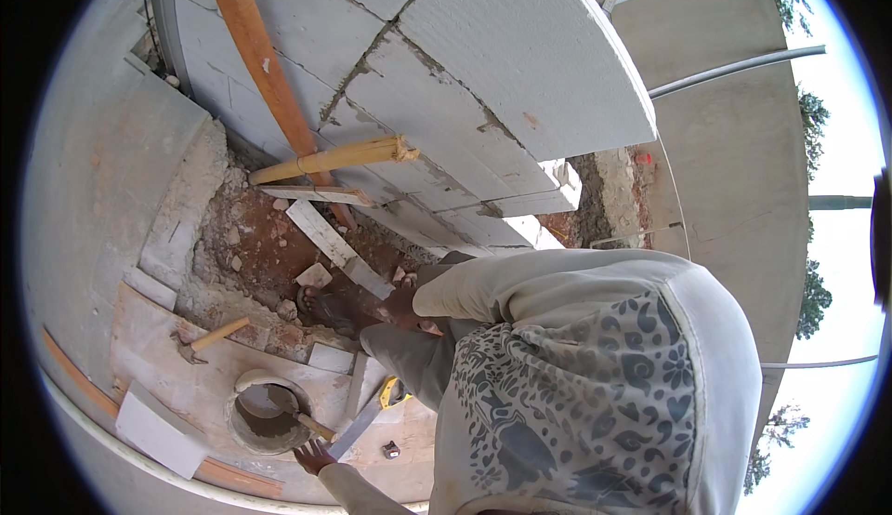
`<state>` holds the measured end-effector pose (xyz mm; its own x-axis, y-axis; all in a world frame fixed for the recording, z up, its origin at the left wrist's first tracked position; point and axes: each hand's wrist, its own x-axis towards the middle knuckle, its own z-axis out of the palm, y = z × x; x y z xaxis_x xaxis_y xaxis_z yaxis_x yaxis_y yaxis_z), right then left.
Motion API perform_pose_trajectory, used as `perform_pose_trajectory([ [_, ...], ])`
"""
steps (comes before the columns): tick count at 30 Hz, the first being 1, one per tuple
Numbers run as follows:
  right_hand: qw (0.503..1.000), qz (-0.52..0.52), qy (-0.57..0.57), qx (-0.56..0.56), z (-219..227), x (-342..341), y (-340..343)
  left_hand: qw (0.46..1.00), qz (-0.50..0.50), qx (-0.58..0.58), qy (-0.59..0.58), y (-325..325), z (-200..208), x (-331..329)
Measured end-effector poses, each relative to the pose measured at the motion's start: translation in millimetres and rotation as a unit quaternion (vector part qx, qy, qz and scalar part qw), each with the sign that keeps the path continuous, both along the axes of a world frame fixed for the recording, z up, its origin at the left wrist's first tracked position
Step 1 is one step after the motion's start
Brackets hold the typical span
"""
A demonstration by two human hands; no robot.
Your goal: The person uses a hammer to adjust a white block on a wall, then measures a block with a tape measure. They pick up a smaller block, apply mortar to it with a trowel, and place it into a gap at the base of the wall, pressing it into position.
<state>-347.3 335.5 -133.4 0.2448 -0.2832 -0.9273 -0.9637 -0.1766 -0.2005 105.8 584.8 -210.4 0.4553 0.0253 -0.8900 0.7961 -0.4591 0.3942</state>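
Note:
My left hand (313, 456) reaches past the rim of a round bucket (236, 425) of grey mortar, fingers stretched out beside the wooden handle (317, 428) of a tool standing in it. Fingers and handle look close; contact I cannot make out. My right hand (401, 305) is low by my legs, closed at the end of a flat grey rectangular piece (368, 278); its fingers are partly hidden. That piece meets a long white strip (321, 232) lying over the dirt. Beside my left hand lies a handsaw (394, 392) with a yellow handle.
A white block wall (446, 134) rises ahead, with a wooden pole (325, 160) and brown plank (255, 55) against it. A hammer (219, 334), white block (160, 429) and small tape measure (390, 450) lie around the bucket. Rubble (237, 236) fills a broken pit.

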Motion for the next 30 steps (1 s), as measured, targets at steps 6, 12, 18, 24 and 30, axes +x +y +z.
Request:
perform_pose_trajectory([
  [6,0.993,-0.118,-0.01,0.014,-1.4,-63.5,36.9,0.986,-0.133,0.061,0.082,26.1,51.6,-82.0],
  [12,0.977,-0.194,-0.064,-0.06,17.8,-130.3,72.3,0.975,-0.12,0.034,0.182,56.8,79.6,-181.1],
  [18,0.97,-0.208,-0.093,-0.089,70.3,-197.0,94.3,0.939,-0.3,0.005,0.17,57.4,120.4,-260.0],
  [24,0.948,-0.208,-0.157,-0.185,41.4,-248.6,118.5,0.968,-0.215,-0.004,0.126,103.8,124.3,-310.8],
  [30,0.938,-0.327,-0.118,-0.011,20.7,-285.2,119.3,0.976,-0.144,0.024,0.162,186.1,94.1,-389.7],
])
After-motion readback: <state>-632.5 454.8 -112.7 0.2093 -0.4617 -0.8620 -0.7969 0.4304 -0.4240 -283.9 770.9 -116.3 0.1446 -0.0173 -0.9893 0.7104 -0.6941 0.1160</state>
